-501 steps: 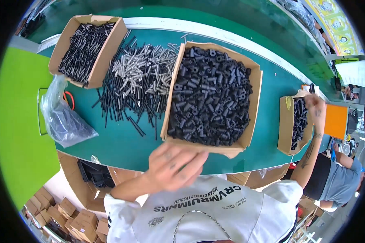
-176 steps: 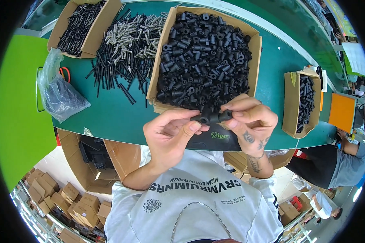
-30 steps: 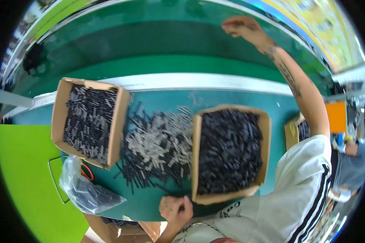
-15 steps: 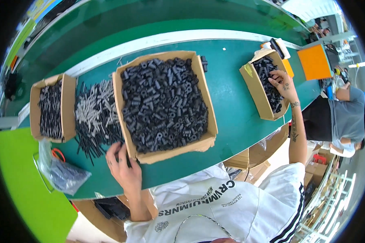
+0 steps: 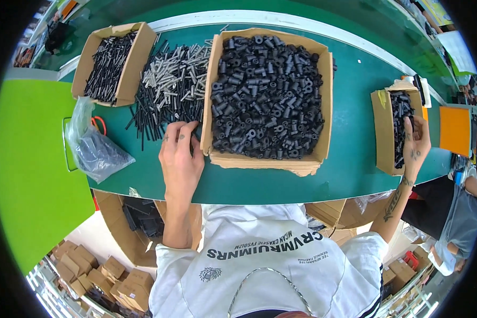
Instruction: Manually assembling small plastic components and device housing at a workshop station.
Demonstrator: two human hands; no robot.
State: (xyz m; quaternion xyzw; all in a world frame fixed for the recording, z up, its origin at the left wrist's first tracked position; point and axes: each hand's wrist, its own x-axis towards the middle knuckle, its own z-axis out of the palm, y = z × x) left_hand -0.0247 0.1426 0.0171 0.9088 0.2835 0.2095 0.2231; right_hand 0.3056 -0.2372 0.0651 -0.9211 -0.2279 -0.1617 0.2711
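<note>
My left hand (image 5: 181,159) is at the near left corner of the large carton (image 5: 323,122), which is heaped with short black tubular plastic parts (image 5: 267,100). Its fingers curl together beside the loose pile of black and grey rods (image 5: 175,77); something dark shows between thumb and fingers, too hidden to name. Over the near right side of the narrow carton (image 5: 382,132), my right hand (image 5: 418,144) has its fingertips pinched at a small black part (image 5: 410,122) above the black parts inside.
A carton of dark rods (image 5: 82,69) stands at the left. Near it lie a clear plastic bag (image 5: 98,151) and an orange-handled tool (image 5: 99,124). An orange bin (image 5: 455,130) stands far right. Open cartons (image 5: 119,233) sit below the table edge. Another person (image 5: 450,206) is at the right.
The whole view has swung, so the table now lies more level. My left fingers have drawn closer together by the rods. My right hand remains at the narrow carton, its fingertips now at a black part.
</note>
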